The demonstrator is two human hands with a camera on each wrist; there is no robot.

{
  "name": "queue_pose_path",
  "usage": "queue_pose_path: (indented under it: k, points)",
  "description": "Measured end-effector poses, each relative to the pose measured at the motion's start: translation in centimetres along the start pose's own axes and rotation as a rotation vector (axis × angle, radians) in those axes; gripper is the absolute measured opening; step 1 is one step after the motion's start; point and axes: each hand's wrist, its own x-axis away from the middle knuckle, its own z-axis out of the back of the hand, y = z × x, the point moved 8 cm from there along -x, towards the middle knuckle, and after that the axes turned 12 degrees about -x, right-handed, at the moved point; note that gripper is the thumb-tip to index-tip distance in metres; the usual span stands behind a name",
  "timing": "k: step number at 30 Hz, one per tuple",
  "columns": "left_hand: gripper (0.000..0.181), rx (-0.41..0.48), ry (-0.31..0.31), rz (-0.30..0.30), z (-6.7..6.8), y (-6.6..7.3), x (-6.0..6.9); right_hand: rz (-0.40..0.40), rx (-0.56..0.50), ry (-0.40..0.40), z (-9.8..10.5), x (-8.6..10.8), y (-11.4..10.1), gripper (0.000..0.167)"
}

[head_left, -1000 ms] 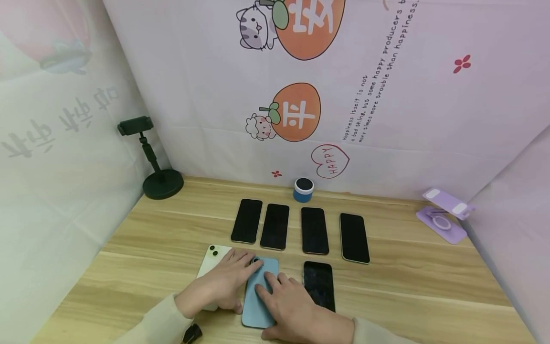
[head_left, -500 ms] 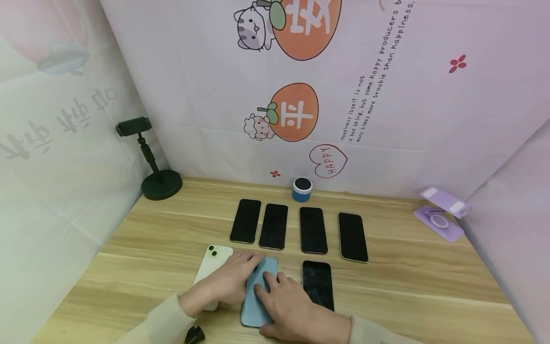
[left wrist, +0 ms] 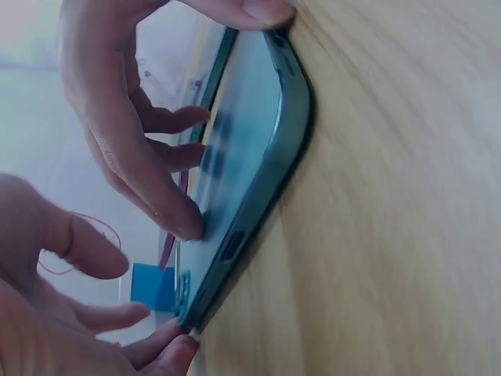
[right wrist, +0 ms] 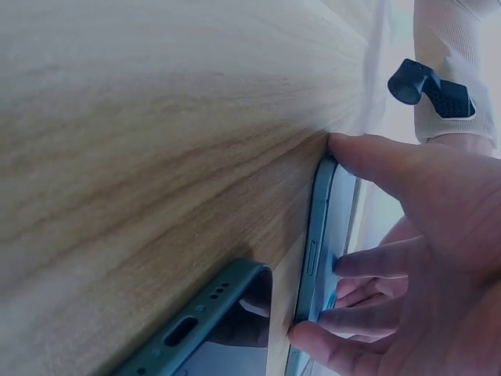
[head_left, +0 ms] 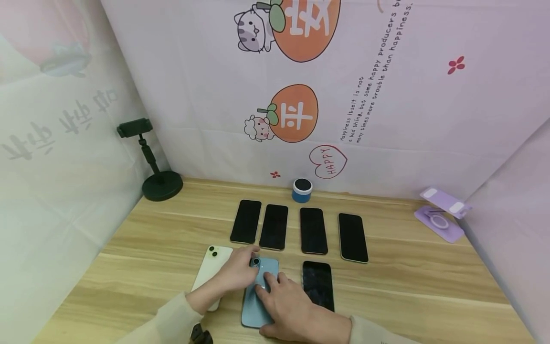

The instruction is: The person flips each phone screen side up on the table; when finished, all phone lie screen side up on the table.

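Observation:
A light blue phone [head_left: 252, 311] lies back side up on the wooden table. My left hand [head_left: 237, 271] is at its camera end. In the left wrist view, fingertips [left wrist: 176, 345] of that hand touch the corner by the camera. My right hand [head_left: 289, 308] rests across the phone's lower right part. Some of its fingers touch the back, and in the right wrist view its thumb [right wrist: 356, 153] lies by the bottom corner. A pale phone [head_left: 209, 268], camera side up, sits left of the blue one, partly covered by my left arm. A dark-screened phone [head_left: 318, 283] lies to the right.
Several black-screened phones [head_left: 313, 230] lie in a row farther back. Behind them stands a blue and white jar [head_left: 302, 190]. A black phone stand [head_left: 162, 185] is at back left, a lilac stand [head_left: 439, 222] at back right. Printed cloth walls surround the table.
My left hand has shifted up and away from the body toward the blue phone's camera end, uncovering its camera. The right hand and the phones have stayed in place.

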Motion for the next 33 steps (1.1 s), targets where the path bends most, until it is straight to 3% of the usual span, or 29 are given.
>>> queue_pose_path:
  k: [6, 13, 18, 22, 28, 33]
  points:
    - [0.052, 0.210, 0.000, 0.133, 0.1, -0.7, -0.4, -0.001, -0.049, 0.009, 0.0, 0.3, 0.0, 0.091]
    - [0.056, 0.391, -0.006, 0.201, 0.4, -1.8, -0.5, -0.030, -0.151, 0.013, 0.0, 0.7, 0.3, 0.102]
    - [0.047, 0.554, -0.056, 0.265, 0.2, -2.3, -0.2, -0.042, -0.291, 0.020, 0.1, 1.0, 0.9, 0.102]
    - [0.038, 0.604, -0.099, 0.259, -0.1, -2.3, -0.1, -0.062, -0.422, 0.016, 0.3, 1.1, 1.4, 0.099]
    - [0.035, 0.624, -0.116, 0.243, -0.1, -2.1, 0.0, -0.118, -0.581, 0.023, 1.3, 1.1, 2.2, 0.096]
    - [0.035, 0.633, -0.167, 0.209, 0.0, -1.6, 0.1, -0.112, -0.753, 0.019, 2.1, 1.0, 2.7, 0.087]
